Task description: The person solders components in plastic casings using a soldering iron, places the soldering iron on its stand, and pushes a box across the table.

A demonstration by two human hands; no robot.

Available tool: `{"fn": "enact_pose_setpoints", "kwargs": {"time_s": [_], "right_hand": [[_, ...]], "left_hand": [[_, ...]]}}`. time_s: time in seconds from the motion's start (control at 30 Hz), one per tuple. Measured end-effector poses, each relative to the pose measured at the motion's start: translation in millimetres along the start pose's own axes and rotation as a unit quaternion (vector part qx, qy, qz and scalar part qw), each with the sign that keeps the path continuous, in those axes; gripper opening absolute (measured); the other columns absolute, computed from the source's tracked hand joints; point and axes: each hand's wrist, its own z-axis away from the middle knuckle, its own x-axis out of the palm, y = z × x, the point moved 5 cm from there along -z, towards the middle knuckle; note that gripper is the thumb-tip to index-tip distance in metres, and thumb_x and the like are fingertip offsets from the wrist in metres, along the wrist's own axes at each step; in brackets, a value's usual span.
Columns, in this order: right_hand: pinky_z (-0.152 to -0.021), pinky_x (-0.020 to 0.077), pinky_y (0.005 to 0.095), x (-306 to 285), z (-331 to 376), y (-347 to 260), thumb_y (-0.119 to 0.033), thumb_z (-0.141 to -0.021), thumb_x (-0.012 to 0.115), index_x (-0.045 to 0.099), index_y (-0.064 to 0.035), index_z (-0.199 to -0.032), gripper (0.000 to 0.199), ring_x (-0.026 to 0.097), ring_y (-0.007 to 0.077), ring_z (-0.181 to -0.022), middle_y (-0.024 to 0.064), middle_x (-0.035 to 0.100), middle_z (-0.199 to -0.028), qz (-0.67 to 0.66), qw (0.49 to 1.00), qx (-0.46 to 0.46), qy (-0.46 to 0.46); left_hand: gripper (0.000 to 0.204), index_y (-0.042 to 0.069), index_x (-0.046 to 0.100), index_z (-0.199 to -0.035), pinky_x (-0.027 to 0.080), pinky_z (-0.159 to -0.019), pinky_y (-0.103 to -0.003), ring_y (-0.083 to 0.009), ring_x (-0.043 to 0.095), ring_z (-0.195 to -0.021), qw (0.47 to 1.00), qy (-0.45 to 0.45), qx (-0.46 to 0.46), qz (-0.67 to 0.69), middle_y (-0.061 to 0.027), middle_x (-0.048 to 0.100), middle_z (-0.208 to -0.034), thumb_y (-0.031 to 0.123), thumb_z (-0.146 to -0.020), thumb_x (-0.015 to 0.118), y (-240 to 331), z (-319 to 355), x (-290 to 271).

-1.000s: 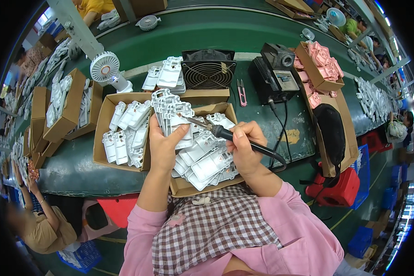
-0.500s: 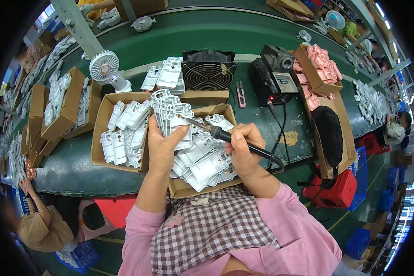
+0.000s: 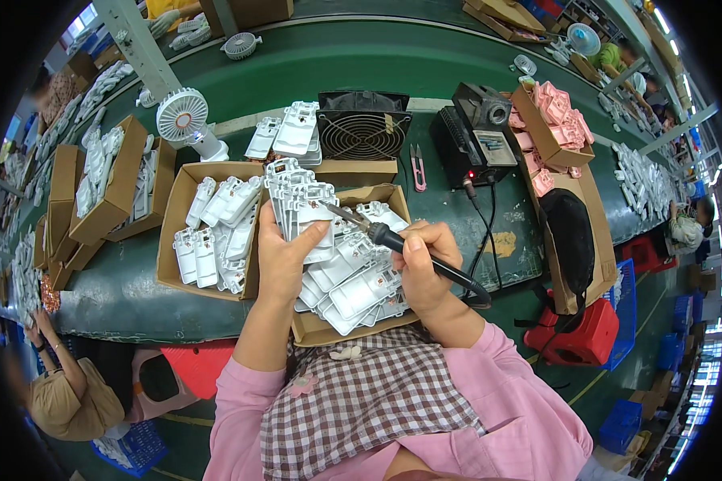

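Nearest the checked apron [image 3: 361, 393], a cardboard box [image 3: 349, 333] of loose white shells sits at the tabletop's [image 3: 140, 301] edge. Above it the right hand [image 3: 430, 268] pinches the dark handle of a soldering iron [image 3: 389, 238] between thumb and fingers, the metal shaft slanting up and leftward. The left hand [image 3: 287, 244] grips a fanned stack of white plastic shells [image 3: 305, 210], thumb across the top piece, which lies just left of and partly over the box. The iron's tip is at the upper end of that piece, near small copper-coloured bits.

For good work here, the stack is best kept still and level, the left thumb clear of the hot shaft, and the tip brought only to the metal bits, since stray heat would likely mark the plastic.

Whether the tip touches metal is too small to tell. The left fingers are hidden beneath the stack, so its lower pieces cannot be counted. Farther off, a black fan [image 3: 363, 135] and the soldering station [image 3: 465, 148] stand on the tabletop; the iron's cable is partly lost behind the right hand and wrist.
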Motion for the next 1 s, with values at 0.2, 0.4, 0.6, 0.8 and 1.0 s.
{"fn": "enact_pose_setpoints", "kwargs": {"time_s": [0.2,0.4,0.6,0.8,1.0], "right_hand": [[-0.048,0.0393,0.0213,1.6,-0.8,0.6,-0.012,-0.089,0.051,0.047,-0.0008,-0.083,0.013,0.045,0.0081,-0.051,0.0092,0.053,-0.07,0.004,1.0,-0.003,-0.012],[-0.047,0.039,0.0209,4.0,-2.3,0.4,-0.013,-0.089,0.052,0.048,-0.0007,-0.082,0.015,0.045,0.0077,-0.051,0.0092,0.054,-0.07,0.002,1.0,0.007,-0.009],[-0.048,0.0394,0.0203,4.5,-2.8,2.6,-0.013,-0.089,0.052,0.049,-0.001,-0.082,0.015,0.045,0.0074,-0.051,0.0091,0.054,-0.07,0.002,1.0,0.011,-0.011],[-0.048,0.0396,0.0197,4.5,-1.5,1.7,-0.013,-0.089,0.052,0.049,-0.0012,-0.081,0.014,0.045,0.0072,-0.051,0.009,0.054,-0.071,0.002,1.0,0.011,-0.012],[-0.046,0.0396,0.0213,4.2,-0.7,-1.1,-0.013,-0.089,0.05,0.047,-0.0013,-0.081,0.014,0.045,0.0088,-0.05,0.01,0.053,-0.07,-0.021,1.0,0.014,0.01]], "left_hand": [[0.049,0.0,0.043,-0.116,0.048,-0.082,-0.027,-0.0137,0.059,-0.09,1.0,-0.006,-0.005,-0.003,-0.0092,0.06,-0.103,0.0,-0.075,0.07,-0.1,0.8,1.1],[0.052,0.0,0.041,-0.117,0.048,-0.082,-0.028,-0.0142,0.059,-0.091,1.0,-0.011,0.0,-0.002,-0.0096,0.059,-0.104,0.0,-0.074,0.071,-0.8,0.0,0.9],[0.055,0.0,0.04,-0.119,0.048,-0.082,-0.028,-0.0144,0.059,-0.093,1.0,-0.008,-0.003,-0.012,-0.0101,0.058,-0.106,0.0,-0.074,0.071,-2.6,-0.4,-0.5],[0.055,0.0,0.04,-0.119,0.047,-0.082,-0.028,-0.0142,0.058,-0.092,1.0,-0.008,-0.004,-0.014,-0.0098,0.058,-0.106,0.0,-0.074,0.071,-3.9,0.9,-1.1],[0.055,0.0,0.04,-0.119,0.048,-0.083,-0.028,-0.0147,0.059,-0.093,1.0,-0.013,-0.004,-0.003,-0.0097,0.058,-0.106,0.0,-0.074,0.072,-2.2,0.7,-1.4]]}}
